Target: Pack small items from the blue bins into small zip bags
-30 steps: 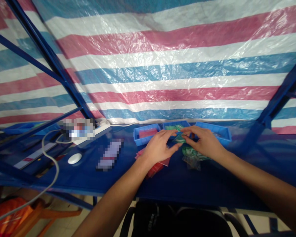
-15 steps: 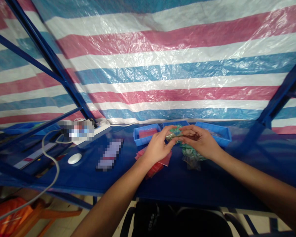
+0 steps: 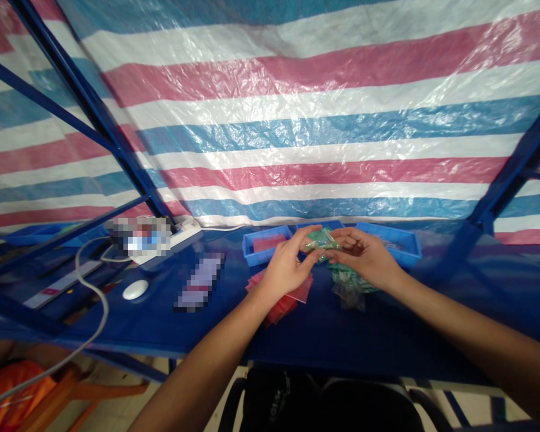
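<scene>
A small clear plastic bag with green contents (image 3: 323, 240) is held up above the desk between my two hands. My left hand (image 3: 290, 264) pinches its left side between thumb and fingers. My right hand (image 3: 369, 257) is curled at its right edge, thumb below and fingers above. Under my left hand lies a loose pile of red packets (image 3: 282, 309). Below my right hand is a heap of green packets (image 3: 347, 277), partly covered by the hand, with a clear bag (image 3: 353, 299) at its near side.
Behind the hands stand a blue bin with red pieces (image 3: 257, 260), a middle blue bin (image 3: 319, 225) and a right blue bin (image 3: 410, 252). On the left are a white mouse (image 3: 135, 289), a blurred-out phone-like object (image 3: 200, 282), a cable (image 3: 102, 306) and a power strip (image 3: 186, 233).
The bag has turned between my fingers and more of its green face shows. Both hands stay in nearly the same place.
</scene>
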The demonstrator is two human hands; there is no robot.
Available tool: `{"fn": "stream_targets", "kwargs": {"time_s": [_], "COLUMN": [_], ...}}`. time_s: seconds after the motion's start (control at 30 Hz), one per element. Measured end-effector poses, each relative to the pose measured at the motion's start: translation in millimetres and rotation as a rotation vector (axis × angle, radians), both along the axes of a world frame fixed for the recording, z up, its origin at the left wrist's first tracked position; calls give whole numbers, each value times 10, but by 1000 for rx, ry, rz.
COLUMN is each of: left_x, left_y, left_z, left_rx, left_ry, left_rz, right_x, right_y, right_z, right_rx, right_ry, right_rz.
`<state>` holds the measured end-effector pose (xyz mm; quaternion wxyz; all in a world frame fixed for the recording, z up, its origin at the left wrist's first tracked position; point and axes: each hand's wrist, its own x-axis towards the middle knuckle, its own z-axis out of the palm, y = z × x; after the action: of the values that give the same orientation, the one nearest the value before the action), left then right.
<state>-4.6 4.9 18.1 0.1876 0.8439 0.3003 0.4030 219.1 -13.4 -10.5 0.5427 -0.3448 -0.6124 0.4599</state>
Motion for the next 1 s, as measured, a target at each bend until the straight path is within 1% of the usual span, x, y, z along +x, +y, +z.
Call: {"fn": "stream_targets", "kwargs": {"time_s": [0.17, 0.27, 0.37, 0.43, 0.5, 0.6, 0.67, 0.77, 0.87, 1.0], "left_x": [7, 10, 6, -2, -13, -29, -33, -29, -13, 15], "left_y": [-12, -50, -64, -44, -10, 24, 17, -25, -63, -61], "left_z": [-6, 23, 59, 66, 53, 19, 10, 32, 66, 61], "left_rx": [3, 139, 308, 373, 399, 374, 335, 286, 251, 193], "left_ry": [-24, 19, 95, 127, 123, 92, 70, 2, -67, -127], "left_rz": [-12, -2, -32, -52, -69, -90, -72, -44, -5, 40], "right_x": [-2, -4, 18, 36, 44, 30, 21, 34, 55, 43], "right_y": [-3, -11, -6, 3, 10, 3, -9, -25, -34, -51], "right_z": [32, 54, 62, 61, 61, 68, 76, 79, 80, 111], "right_rx": [-10, -12, -43, -87, -145, -221, -237, -172, -80, -42], "right_ry": [44, 72, 125, 138, 130, 133, 126, 29, -117, -162], "right_rz": [25, -3, -55, -36, 7, 15, 13, 28, 1, -45]}}
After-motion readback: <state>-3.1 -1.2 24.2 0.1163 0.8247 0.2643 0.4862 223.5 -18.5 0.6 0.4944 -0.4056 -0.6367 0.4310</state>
